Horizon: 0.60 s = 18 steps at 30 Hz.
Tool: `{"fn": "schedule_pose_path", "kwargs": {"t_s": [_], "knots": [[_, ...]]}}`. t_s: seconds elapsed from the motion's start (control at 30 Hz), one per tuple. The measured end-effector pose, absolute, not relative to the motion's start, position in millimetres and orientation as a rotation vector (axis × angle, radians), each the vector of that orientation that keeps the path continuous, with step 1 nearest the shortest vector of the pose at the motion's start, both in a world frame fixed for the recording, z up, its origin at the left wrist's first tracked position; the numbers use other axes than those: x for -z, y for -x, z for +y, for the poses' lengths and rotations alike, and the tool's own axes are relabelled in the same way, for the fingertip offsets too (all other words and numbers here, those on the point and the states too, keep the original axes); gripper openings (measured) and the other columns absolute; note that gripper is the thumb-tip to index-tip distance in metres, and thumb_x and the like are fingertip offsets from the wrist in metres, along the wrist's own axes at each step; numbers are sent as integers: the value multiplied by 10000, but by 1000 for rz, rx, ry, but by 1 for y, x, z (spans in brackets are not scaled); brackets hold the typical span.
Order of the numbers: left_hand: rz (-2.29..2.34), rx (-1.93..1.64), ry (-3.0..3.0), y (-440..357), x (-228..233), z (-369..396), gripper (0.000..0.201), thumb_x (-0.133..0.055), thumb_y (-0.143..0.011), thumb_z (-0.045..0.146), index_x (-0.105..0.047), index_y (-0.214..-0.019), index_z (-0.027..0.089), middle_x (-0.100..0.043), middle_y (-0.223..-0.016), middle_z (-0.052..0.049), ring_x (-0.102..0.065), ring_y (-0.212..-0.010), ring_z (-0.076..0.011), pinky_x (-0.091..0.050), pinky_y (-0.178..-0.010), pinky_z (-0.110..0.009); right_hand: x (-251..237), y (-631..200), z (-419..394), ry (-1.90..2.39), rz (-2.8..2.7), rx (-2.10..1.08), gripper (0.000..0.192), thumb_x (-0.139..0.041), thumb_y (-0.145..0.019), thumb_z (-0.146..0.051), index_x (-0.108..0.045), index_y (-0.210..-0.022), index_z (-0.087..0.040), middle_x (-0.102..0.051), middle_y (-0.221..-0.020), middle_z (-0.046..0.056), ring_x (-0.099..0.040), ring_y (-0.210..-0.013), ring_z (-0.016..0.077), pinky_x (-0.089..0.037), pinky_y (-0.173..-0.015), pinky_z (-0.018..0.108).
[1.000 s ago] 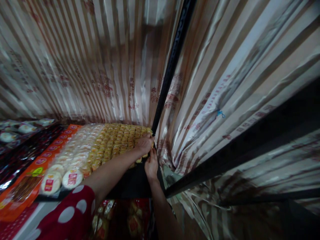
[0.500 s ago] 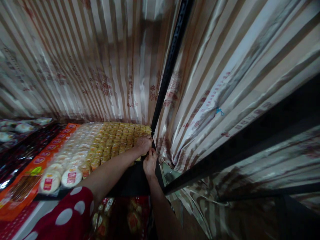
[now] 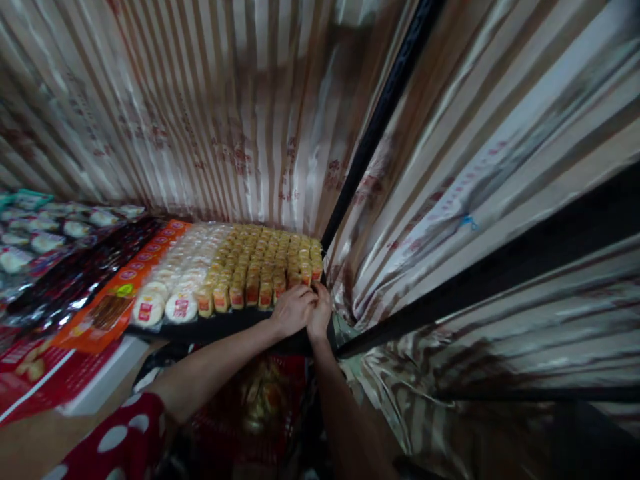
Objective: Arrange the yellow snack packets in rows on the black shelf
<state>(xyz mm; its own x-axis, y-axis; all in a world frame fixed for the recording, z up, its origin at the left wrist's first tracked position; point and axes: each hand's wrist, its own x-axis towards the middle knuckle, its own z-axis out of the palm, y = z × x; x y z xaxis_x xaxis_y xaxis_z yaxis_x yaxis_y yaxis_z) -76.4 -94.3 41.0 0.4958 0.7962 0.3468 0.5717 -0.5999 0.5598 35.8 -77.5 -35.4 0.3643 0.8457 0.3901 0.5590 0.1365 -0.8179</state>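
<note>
— Where are the hands?
— The left hand (image 3: 293,309) and right hand (image 3: 320,313) touch at the near right corner of the black tray (image 3: 220,325), beside the yellow cakes (image 3: 265,263).
— Their grip?
— Fingers curled together; I cannot tell what they pinch.

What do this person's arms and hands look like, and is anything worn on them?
Both hands are bare: no gloves, rings or watch show on the left hand or the right hand. The left arm carries a red sleeve with white polka dots near the shoulder; both forearms are uncovered.
</note>
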Motion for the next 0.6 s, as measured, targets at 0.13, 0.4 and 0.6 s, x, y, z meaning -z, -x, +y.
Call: {"fn": "schedule_pose_path", "kwargs": {"t_s": [0.13, 0.4, 0.6], "knots": [[1150, -872, -2177, 104, -10, -162, 340, -367, -802, 78, -606, -1017, 188, -592, -1026, -80, -533, -998, -170, -419, -915, -272, 25, -16, -120, 1513, -1207, -426, 434, -304, -803, -161, -513, -1172, -69, -519, -1158, 166, -539, -1030, 188, -491, -831, 295], [1324, -828, -1903, 152, 65, -251, 319, -441, -773, 113, -590, -1051, 164, -614, -1022, -93, -561, -997, -201, -456, -907, -382, 53, 53, -229, 1406, -1436, -630, 352, -349, -800, -127, -604, -1035, -186, -624, -1029, 76, -589, -954, 157, -460, -894, 354], [1457, -378, -1562, 172, 112, -256, 345, -523, -721, 83, -632, -1037, 168, -617, -1141, -106, -542, -1094, -228, -388, -991, -359, 113, 78, -248, 1755, -1362, -917, 417, -385, -715, -117, -624, -1055, -156, -640, -1082, 93, -567, -1024, 186, -409, -953, 355]]}}
